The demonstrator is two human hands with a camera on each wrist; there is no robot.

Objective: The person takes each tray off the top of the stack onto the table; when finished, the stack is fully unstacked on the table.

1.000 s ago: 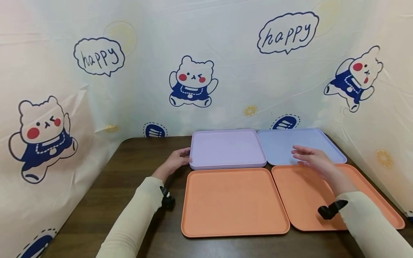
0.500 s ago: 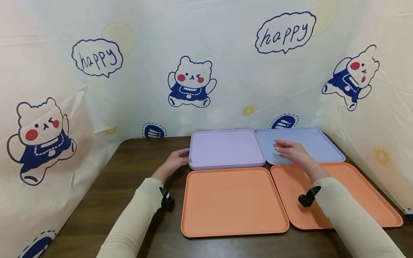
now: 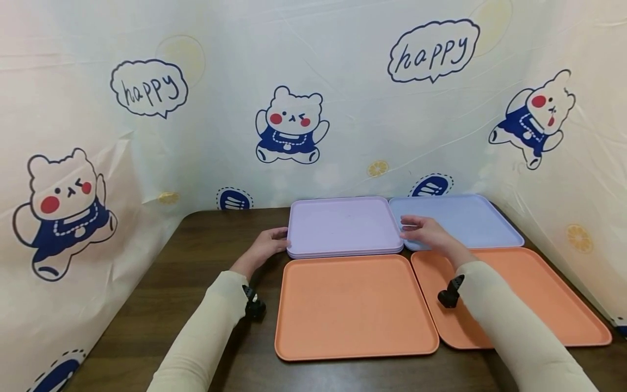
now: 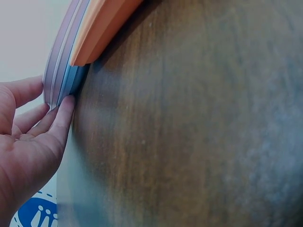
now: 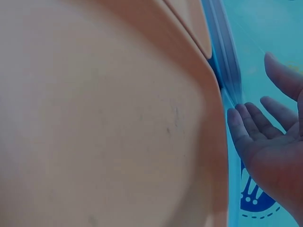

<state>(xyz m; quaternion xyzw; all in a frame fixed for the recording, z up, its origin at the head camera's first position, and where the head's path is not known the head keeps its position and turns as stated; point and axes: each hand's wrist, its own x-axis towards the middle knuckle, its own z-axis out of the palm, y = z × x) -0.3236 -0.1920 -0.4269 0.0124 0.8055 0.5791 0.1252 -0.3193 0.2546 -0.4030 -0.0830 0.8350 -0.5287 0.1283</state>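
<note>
A stack of lavender trays (image 3: 345, 226) lies at the back middle of the table. My left hand (image 3: 264, 249) is at its left side, fingertips touching the stacked rims; in the left wrist view the fingers (image 4: 61, 120) lie fairly straight against the edge, where bluish layers show low down. My right hand (image 3: 427, 233) is over the left part of a blue tray (image 3: 470, 218), its fingertips at the right edge of the lavender stack. In the right wrist view the fingers (image 5: 241, 127) are spread and loosely bent, holding nothing; whether they touch the rims I cannot tell.
Two orange trays lie in front: one orange tray (image 3: 357, 307) in the middle, another orange tray (image 3: 534, 299) under my right forearm. Dark wooden tabletop (image 3: 161, 316) shows at left. A printed curtain (image 3: 343, 65) stands behind and at both sides.
My right hand has moved left across the blue tray to the right edge of the lavender stack. My left hand has stayed at the stack's left side. The trays have not moved.
</note>
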